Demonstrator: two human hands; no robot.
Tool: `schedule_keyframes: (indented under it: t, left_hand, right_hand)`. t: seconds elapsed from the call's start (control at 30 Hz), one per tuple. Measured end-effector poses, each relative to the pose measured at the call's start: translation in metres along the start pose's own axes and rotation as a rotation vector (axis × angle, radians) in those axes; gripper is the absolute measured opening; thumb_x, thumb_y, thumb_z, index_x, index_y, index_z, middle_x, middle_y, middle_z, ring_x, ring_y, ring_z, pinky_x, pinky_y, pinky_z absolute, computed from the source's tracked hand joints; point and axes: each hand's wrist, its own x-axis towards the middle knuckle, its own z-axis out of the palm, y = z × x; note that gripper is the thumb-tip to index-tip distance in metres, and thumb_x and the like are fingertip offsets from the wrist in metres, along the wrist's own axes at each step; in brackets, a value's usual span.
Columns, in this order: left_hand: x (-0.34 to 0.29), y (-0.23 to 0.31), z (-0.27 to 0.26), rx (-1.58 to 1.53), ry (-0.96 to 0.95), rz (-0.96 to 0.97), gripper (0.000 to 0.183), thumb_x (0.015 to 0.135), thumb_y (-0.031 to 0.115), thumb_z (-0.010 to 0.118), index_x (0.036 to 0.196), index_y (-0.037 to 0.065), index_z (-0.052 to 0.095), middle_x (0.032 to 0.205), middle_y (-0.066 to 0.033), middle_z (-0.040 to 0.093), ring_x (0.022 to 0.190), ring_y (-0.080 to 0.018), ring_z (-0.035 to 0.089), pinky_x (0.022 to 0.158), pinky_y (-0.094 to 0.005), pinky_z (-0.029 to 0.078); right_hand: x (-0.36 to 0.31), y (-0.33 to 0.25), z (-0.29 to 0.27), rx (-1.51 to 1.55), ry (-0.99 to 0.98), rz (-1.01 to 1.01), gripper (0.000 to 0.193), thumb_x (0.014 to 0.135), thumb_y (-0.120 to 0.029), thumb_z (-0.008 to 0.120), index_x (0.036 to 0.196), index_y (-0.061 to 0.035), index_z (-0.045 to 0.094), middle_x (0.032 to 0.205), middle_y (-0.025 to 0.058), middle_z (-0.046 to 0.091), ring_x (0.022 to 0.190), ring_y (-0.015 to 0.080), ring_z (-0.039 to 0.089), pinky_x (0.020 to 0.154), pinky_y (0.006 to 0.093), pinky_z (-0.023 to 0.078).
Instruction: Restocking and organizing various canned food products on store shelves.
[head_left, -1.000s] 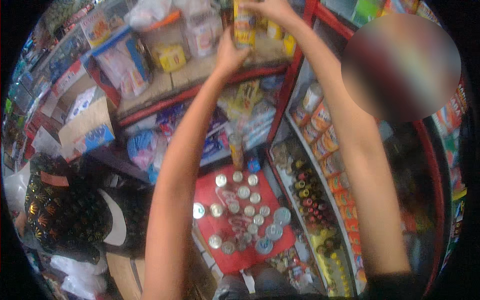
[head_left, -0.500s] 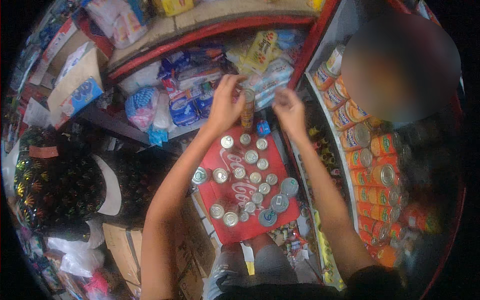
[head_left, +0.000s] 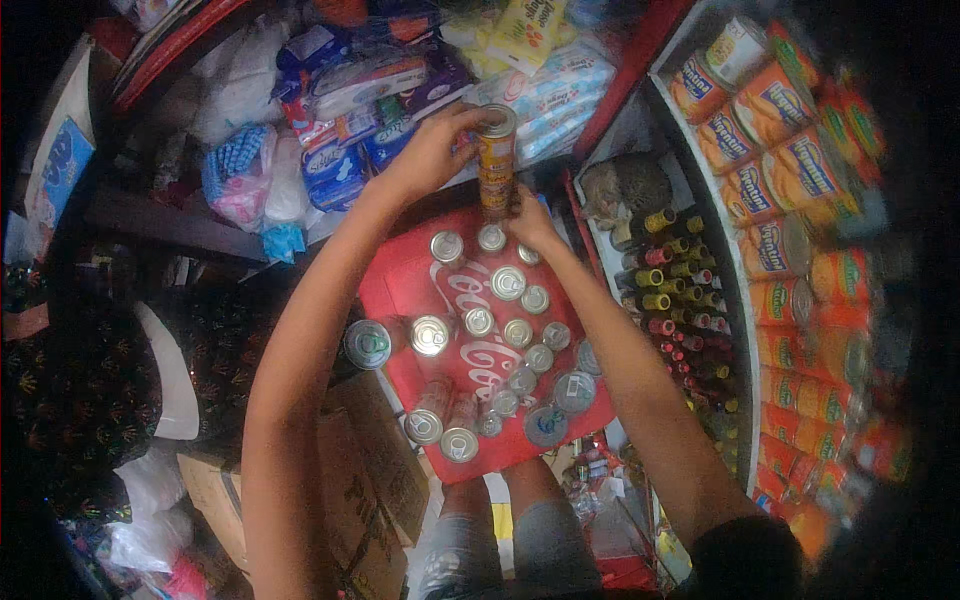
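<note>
Evidently, the thing in hand is a slim, yellow-brown column of stacked metal cans [head_left: 496,165], which appears to stand upright at the far edge of a smooth red counter with white lettering [head_left: 398,280]. The left hand [head_left: 435,150] is part closed about the top can, fingers bent over its silver rim and thumb toward its side; the right hand [head_left: 535,222] is at the column's lower right, its fingers partly hidden, so I cannot tell how firmly they hold. The cans should handle as stiff and dense, rather heavy if full, and a little slick; the straight wall just below the rim looks the surest place to take hold, with a second hand low down, since a narrow stack could tip. Near it on the counter stand many round silver-lidded cans [head_left: 509,283], hard and shiny, with ridged rims and pull tabs on some, and toward the near right wider grey-lidded cans [head_left: 547,425] with flat tops. Beyond the far edge lie soft, crinkly blue plastic packs [head_left: 337,178] and, farther right, white-and-blue striped packs [head_left: 560,100]. On the right are dark glass-looking bottles with yellow and red caps [head_left: 657,302] and rows of orange-labelled tins [head_left: 800,350]; near left, stiff brown cardboard boxes [head_left: 365,500].
</note>
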Motion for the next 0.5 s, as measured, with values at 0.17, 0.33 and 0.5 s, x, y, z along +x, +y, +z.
schedule_keyframes:
  t: [0.17, 0.33, 0.5]
  left_hand:
    - [-0.019, -0.016, -0.003, -0.028, 0.013, -0.044, 0.051, 0.077, -0.006, 0.06, 0.125, 0.009, 0.054, 0.122, -0.015, 0.055, 0.111, -0.0291, 0.055, 0.086, -0.0357, 0.05]
    - [-0.021, -0.015, 0.004, -0.041, 0.027, -0.051, 0.05, 0.076, -0.007, 0.06, 0.123, 0.007, 0.055, 0.117, -0.0164, 0.057, 0.111, -0.0296, 0.055, 0.094, -0.036, 0.044]
    - [-0.006, -0.012, 0.002, -0.007, 0.058, -0.06, 0.04, 0.072, 0.008, 0.069, 0.11, 0.002, 0.058, 0.11, -0.0167, 0.059, 0.102, -0.0285, 0.058, 0.084, -0.0354, 0.047]
  right_hand:
    - [-0.02, -0.042, 0.009, 0.11, 0.013, 0.056, 0.076, 0.066, 0.0, 0.073, 0.133, -0.0012, 0.037, 0.116, 0.0175, 0.06, 0.103, 0.0282, 0.062, 0.086, 0.0362, 0.05]
    - [-0.04, -0.062, -0.003, 0.148, 0.066, 0.08, 0.075, 0.067, 0.005, 0.07, 0.135, -0.001, 0.037, 0.119, 0.0179, 0.057, 0.103, 0.0255, 0.06, 0.085, 0.035, 0.05]
    - [-0.026, -0.064, -0.02, 0.212, 0.093, 0.074, 0.068, 0.069, 0.005, 0.068, 0.132, -0.0001, 0.041, 0.119, 0.0188, 0.057, 0.103, 0.0244, 0.06, 0.086, 0.0334, 0.049]
